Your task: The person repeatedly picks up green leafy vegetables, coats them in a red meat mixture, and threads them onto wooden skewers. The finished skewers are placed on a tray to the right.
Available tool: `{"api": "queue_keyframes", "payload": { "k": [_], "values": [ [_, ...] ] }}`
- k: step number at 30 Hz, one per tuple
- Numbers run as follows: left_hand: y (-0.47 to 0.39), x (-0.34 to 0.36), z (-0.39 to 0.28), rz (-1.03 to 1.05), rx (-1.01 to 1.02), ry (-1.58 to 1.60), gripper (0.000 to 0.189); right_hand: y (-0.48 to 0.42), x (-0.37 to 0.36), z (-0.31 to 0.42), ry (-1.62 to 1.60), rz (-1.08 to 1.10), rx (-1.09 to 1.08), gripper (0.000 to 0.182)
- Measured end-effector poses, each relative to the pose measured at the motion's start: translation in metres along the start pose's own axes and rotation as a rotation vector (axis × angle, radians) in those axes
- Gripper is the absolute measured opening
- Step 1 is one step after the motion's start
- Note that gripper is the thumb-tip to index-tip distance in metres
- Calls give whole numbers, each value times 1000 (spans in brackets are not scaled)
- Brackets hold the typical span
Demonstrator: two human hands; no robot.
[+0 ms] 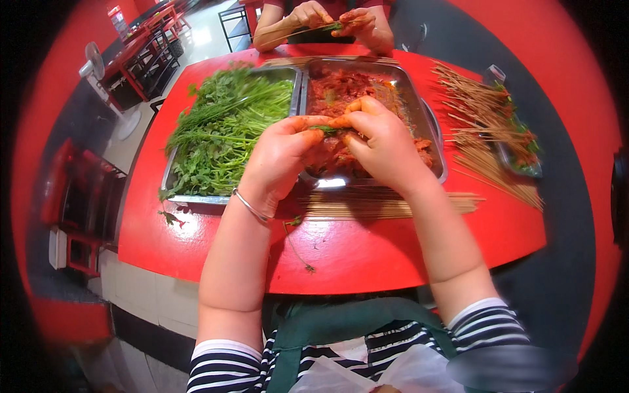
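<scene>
Above the steel tray of red-seasoned sliced food (339, 88), my left hand (282, 150) and my right hand (381, 140) meet at the fingertips. Pinched between them is a small bundle of green herb (324, 129); whether a slice of the red food is around it, my fingers hide. Orange-red seasoning stains the fingertips of both hands. Left of this tray, touching it, stands a second steel tray (196, 199) heaped with leafy green herbs (221, 132), stems and feathery fronds. Bare bamboo skewers (373, 206) lie in a bundle under my wrists, along the tray's near side.
Across the red table (344, 260), a co-worker's hands (334, 19) hold a skewer with greenery on it. Loaded skewers (491, 118) rest on a tray at the right, beside loose bare ones (501, 172). A herb sprig (295, 245) lies near me. A fan (105, 83) stands at left.
</scene>
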State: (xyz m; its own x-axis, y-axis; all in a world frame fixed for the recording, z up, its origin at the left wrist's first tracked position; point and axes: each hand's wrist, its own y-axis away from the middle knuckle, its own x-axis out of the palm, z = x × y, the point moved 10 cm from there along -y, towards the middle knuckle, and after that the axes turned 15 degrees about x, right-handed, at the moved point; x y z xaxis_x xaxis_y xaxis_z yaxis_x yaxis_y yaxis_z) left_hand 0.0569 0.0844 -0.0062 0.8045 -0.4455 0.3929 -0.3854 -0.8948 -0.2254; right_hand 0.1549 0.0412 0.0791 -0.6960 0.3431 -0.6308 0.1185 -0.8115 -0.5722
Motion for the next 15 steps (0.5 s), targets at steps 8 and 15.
{"api": "queue_keyframes", "payload": {
  "k": [8,15],
  "values": [
    [2,0,-2,-45,-2,12,26,4,6,6,25,26,-93,14],
    [5,13,-14,50,45,-247,26,-3,5,-21,-154,61,180,13]
  ]
}}
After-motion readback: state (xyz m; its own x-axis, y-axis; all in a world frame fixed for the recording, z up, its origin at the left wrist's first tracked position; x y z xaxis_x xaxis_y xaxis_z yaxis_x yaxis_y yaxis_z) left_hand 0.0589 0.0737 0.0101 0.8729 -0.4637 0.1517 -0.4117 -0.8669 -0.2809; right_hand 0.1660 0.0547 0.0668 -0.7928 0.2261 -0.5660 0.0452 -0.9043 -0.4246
